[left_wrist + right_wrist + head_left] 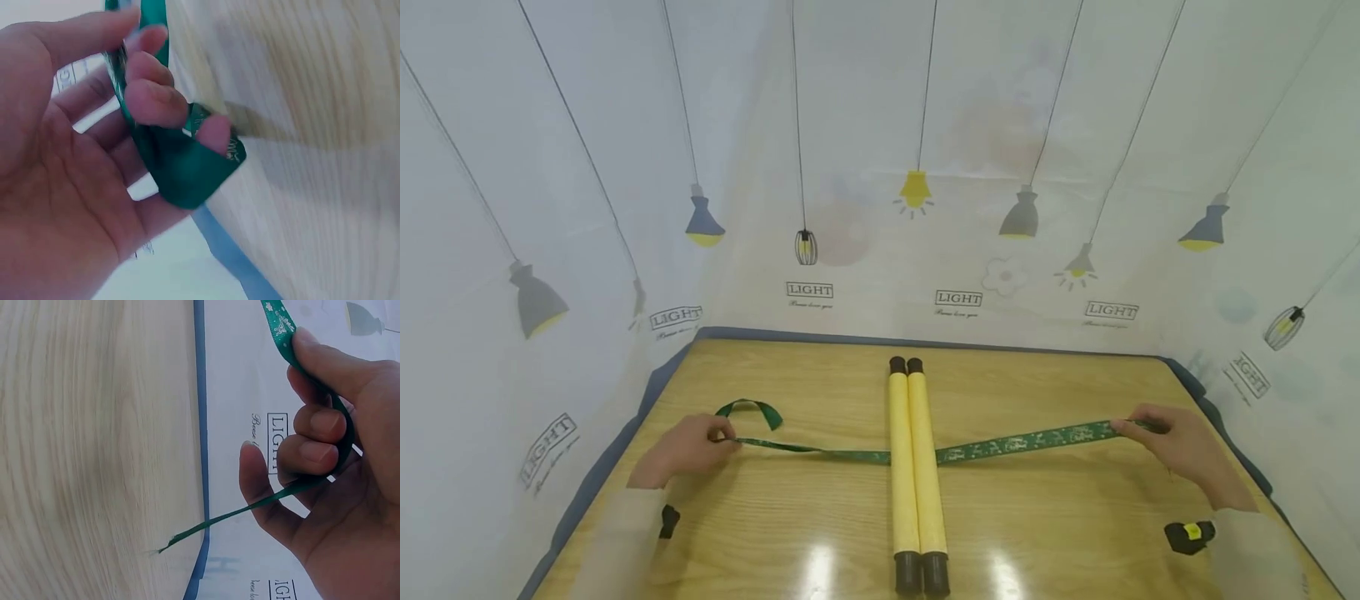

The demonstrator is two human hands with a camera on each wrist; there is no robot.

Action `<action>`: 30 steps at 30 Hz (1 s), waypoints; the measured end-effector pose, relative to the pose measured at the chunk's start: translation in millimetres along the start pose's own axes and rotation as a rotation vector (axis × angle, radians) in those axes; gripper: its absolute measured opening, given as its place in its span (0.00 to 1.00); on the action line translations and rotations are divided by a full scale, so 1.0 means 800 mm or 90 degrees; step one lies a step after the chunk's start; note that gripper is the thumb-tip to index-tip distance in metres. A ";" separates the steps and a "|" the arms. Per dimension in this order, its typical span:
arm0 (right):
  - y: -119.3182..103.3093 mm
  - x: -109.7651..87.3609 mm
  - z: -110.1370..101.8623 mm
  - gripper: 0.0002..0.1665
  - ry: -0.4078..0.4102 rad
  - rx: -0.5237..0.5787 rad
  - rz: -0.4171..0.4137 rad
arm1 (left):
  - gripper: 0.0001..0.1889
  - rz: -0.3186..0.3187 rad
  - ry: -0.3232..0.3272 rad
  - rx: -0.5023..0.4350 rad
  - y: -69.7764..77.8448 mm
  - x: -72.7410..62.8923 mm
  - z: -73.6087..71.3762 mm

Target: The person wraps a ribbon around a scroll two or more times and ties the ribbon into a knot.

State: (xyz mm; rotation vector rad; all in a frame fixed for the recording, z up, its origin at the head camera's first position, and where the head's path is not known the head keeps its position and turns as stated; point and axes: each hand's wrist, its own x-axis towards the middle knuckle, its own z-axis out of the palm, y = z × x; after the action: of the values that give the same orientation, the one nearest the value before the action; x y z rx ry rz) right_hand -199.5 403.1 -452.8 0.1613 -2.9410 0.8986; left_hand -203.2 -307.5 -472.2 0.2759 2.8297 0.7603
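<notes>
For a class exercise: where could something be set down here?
Bare tabletop lies beyond the ribbon, right of the sticks, and on its near side, between sticks and either wrist camera. Crowded: where the sticks cover the ribbon, and beside the left hand, where the ribbon's end curls.

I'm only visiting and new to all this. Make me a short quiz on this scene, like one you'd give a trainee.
1. How many yellow sticks lie on the table?
2. Who grips the green ribbon? A: one hand only; B: both hands; C: neither hand.
3. True or false: the ribbon crosses over the top of the sticks.

Key:
1. Two.
2. B: the left hand and right hand.
3. False; it passes underneath.
</notes>
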 end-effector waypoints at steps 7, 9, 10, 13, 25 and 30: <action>0.015 -0.003 -0.016 0.27 0.001 -0.025 0.053 | 0.09 0.035 0.010 -0.021 -0.019 -0.009 -0.014; 0.018 -0.002 -0.020 0.28 0.022 -0.042 0.054 | 0.07 0.030 0.013 -0.013 -0.023 -0.014 -0.017; 0.020 -0.003 -0.023 0.28 0.030 -0.046 0.057 | 0.07 0.029 0.014 -0.008 -0.024 -0.017 -0.019; 0.024 -0.004 -0.032 0.29 0.059 -0.059 0.064 | 0.05 0.021 0.045 0.001 -0.028 -0.023 -0.026; 0.044 -0.007 -0.053 0.39 0.052 -0.065 0.123 | 0.13 0.001 0.061 -0.055 -0.029 -0.036 -0.056; 0.049 -0.011 -0.058 0.40 0.065 -0.077 0.135 | 0.07 0.028 0.059 -0.055 -0.036 -0.042 -0.059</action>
State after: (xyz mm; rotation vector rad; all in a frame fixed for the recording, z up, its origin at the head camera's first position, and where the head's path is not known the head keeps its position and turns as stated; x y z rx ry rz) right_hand -194.2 462.2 -436.8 -0.2009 -2.9449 0.7217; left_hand -185.6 -362.1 -441.7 0.2980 2.8757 0.9252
